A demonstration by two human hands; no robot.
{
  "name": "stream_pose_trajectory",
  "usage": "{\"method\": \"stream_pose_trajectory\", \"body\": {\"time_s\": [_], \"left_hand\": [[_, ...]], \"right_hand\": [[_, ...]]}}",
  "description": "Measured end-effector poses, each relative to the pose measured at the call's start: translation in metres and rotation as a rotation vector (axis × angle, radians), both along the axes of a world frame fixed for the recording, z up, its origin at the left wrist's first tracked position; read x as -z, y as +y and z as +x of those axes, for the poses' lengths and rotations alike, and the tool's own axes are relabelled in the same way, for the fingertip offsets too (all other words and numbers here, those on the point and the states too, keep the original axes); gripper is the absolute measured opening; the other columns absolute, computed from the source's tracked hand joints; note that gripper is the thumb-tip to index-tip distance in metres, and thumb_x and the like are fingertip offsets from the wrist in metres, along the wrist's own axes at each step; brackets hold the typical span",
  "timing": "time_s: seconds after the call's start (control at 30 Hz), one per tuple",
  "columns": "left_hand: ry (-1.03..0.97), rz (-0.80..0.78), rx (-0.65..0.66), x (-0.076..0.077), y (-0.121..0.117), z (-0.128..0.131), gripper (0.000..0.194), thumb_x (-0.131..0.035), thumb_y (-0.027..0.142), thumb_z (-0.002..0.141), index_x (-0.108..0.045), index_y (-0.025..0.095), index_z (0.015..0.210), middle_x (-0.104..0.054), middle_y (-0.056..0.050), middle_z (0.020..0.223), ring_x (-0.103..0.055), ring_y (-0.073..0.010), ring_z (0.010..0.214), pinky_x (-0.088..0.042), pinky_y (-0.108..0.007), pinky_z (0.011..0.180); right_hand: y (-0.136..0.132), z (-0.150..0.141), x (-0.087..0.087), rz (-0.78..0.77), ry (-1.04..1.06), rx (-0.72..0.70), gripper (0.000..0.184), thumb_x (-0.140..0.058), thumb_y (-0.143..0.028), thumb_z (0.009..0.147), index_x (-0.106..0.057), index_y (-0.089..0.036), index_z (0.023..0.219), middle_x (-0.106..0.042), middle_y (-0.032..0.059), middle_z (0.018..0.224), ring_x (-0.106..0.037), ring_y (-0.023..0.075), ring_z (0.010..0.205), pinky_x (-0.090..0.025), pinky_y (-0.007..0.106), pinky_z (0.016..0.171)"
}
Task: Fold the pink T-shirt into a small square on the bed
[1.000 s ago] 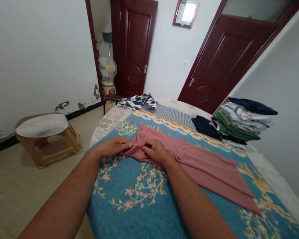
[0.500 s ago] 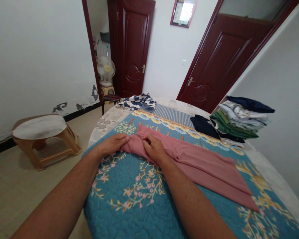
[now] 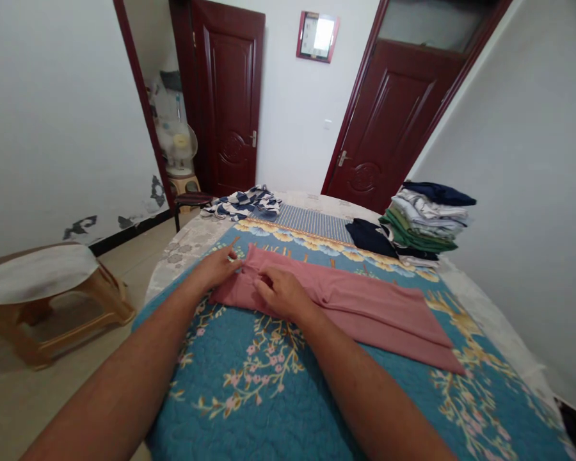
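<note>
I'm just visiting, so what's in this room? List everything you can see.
pink garment: one, dusty pink, under both hands
quilted bedspread: one, teal, floral, on the bed
folded clothes stack: one, mixed colours, far right of bed
dark garment: one, navy, beside the stack
patterned clothing heap: one, navy and white, far end of bed
stool: one, tan, white top, left on floor
electric fan: one, white, in the far left doorway
doors: two, dark red, far end
left hand: one, on garment
right hand: one, on garment
</note>
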State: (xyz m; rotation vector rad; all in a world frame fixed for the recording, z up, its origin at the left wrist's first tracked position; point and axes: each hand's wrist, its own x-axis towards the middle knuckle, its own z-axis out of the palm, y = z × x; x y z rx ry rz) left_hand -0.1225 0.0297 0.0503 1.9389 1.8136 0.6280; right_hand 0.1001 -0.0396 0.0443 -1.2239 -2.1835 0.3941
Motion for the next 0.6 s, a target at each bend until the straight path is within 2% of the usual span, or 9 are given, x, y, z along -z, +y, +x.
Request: {"method": "stream_pose_trajectory", "body": {"time_s": [0.07, 0.17, 0.23, 0.33, 0.43, 0.5, 0.6], "left_hand": [[-0.104, -0.03, -0.032, 0.005, 0.013, 0.014, 0.036, -0.066, 0.044, 0.083, -0.065, 0.019, 0.109, -0.074, -0.003, 0.079, -0.068, -0.0223, 0.072, -0.044, -0.029, 0.062], [-0.179, -0.057, -0.056, 0.016, 0.023, 0.027, 0.035, -0.069, 0.033, 0.081, -0.062, 0.02, 0.113, -0.07, 0.001, 0.07, -0.067, -0.0199, 0.066, -0.045, -0.027, 0.061], [-0.161, -0.056, -0.071, 0.024, 0.026, 0.025, 0.039, -0.068, 0.03, 0.081, -0.06, 0.02, 0.118, -0.068, 0.002, 0.068, -0.067, -0.0201, 0.065, -0.045, -0.027, 0.06], [-0.06, -0.027, -0.113, 0.029, 0.025, 0.013, 0.052, -0.068, 0.036, 0.083, -0.057, 0.019, 0.131, -0.074, -0.003, 0.079, -0.07, -0.0227, 0.073, -0.048, -0.028, 0.064], [0.116, 0.043, -0.119, 0.021, 0.018, 0.006, 0.05, -0.062, 0.04, 0.087, -0.062, 0.017, 0.132, -0.078, -0.012, 0.106, -0.073, -0.0275, 0.095, -0.054, -0.033, 0.079], [0.197, 0.165, -0.102, 0.01, 0.01, 0.011, 0.047, -0.054, 0.042, 0.092, -0.065, 0.017, 0.13, -0.074, -0.015, 0.123, -0.071, -0.0303, 0.109, -0.053, -0.038, 0.092], [0.222, 0.384, 0.041, -0.004, 0.0, 0.035, 0.046, -0.041, 0.04, 0.099, -0.068, 0.018, 0.129, -0.071, -0.014, 0.134, -0.065, -0.03, 0.124, -0.048, -0.041, 0.108]], "right_hand": [[-0.008, -0.001, 0.003, 0.06, -0.102, 0.0, 0.016, -0.068, -0.035, 0.096, -0.069, -0.019, 0.097, -0.073, 0.0063, 0.096, -0.061, 0.0201, 0.087, -0.043, 0.031, 0.081], [-0.013, -0.004, 0.016, 0.132, -0.189, 0.016, 0.012, -0.064, -0.029, 0.098, -0.071, -0.02, 0.103, -0.073, 0.0084, 0.104, -0.062, 0.0232, 0.099, -0.043, 0.034, 0.091], [-0.011, -0.006, 0.025, 0.13, -0.167, 0.041, 0.014, -0.061, -0.025, 0.1, -0.072, -0.021, 0.108, -0.074, 0.0083, 0.11, -0.062, 0.0235, 0.107, -0.043, 0.035, 0.097], [-0.004, -0.008, 0.032, 0.08, -0.085, 0.067, 0.018, -0.063, -0.024, 0.099, -0.072, -0.022, 0.114, -0.075, 0.0065, 0.114, -0.064, 0.0227, 0.111, -0.044, 0.035, 0.101], [0.0, -0.007, 0.029, 0.068, -0.039, 0.051, 0.017, -0.062, -0.026, 0.099, -0.073, -0.022, 0.112, -0.076, 0.0055, 0.113, -0.065, 0.0221, 0.109, -0.046, 0.034, 0.101], [0.002, -0.003, 0.023, 0.09, -0.034, 0.039, 0.017, -0.059, -0.027, 0.101, -0.073, -0.022, 0.109, -0.075, 0.0054, 0.111, -0.066, 0.0217, 0.107, -0.047, 0.033, 0.1], [0.006, 0.015, 0.012, 0.162, -0.032, 0.138, 0.024, -0.051, -0.025, 0.104, -0.072, -0.021, 0.115, -0.073, 0.0084, 0.116, -0.063, 0.0234, 0.114, -0.045, 0.036, 0.106]]}}
